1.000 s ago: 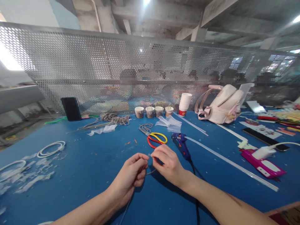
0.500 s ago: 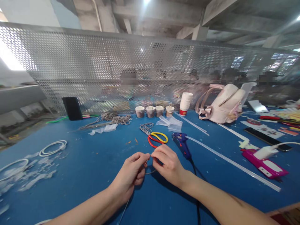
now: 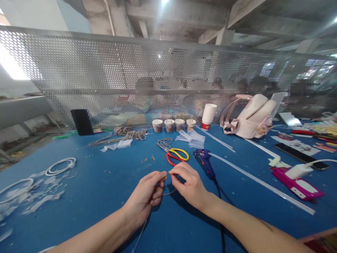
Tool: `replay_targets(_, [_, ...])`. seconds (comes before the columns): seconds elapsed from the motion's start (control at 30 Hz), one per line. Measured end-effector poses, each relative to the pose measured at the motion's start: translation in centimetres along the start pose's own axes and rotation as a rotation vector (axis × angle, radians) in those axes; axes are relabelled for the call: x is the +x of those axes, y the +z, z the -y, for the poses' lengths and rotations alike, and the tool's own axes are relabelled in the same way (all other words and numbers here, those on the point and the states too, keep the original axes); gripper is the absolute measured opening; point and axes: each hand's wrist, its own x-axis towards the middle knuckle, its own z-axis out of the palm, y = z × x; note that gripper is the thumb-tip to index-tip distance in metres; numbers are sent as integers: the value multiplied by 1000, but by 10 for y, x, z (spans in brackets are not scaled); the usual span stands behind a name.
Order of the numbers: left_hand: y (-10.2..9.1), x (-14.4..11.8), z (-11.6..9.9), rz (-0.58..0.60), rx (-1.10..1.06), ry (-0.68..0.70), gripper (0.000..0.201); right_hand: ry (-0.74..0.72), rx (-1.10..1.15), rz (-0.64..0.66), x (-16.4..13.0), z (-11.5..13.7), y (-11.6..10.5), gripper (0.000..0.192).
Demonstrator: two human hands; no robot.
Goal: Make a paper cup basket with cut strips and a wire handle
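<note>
Over the middle of the blue table (image 3: 102,196), my left hand (image 3: 144,195) pinches a thin grey cord (image 3: 140,233) that trails down toward the front edge. Fingertip to fingertip with it, my right hand (image 3: 189,182) is closed in a pinch on the cord too, and a curved stretch of it shows below the fingers. The cord's end between the fingertips is too small to make out. Just beyond my hands lie scissors (image 3: 177,154) with one yellow and one red handle. A blue glue gun (image 3: 204,163) rests to the right of them.
Paper cups (image 3: 169,125) and a cup stack (image 3: 209,116) stand before the perforated screen (image 3: 105,77), near a pink backpack (image 3: 250,117). Grey cord bundles (image 3: 129,133) lie at the back. White rings (image 3: 60,166) are left; a magenta power strip (image 3: 297,184) and glue stick (image 3: 263,184) right.
My fingertips have drawn slightly apart, the left hand shifting a little to the left. Both hands keep their pinch; the things on the table have stayed put.
</note>
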Motion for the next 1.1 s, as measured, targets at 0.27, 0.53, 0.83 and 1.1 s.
replay_targets(0.27, [2, -2, -4, 22, -35, -46, 30, 354, 227, 69, 3, 5, 1, 10])
replay_targets(0.53, [1, 0, -4, 48, -33, -83, 28, 663, 448, 202, 7, 3, -3, 12])
replay_targets(0.83, [-1, -1, -3, 60, -34, -114, 24, 732, 589, 209, 7, -2, -3, 13])
replay_targets(1.1, [1, 0, -5, 62, -79, -143, 16, 723, 585, 209, 5, -3, -4, 17])
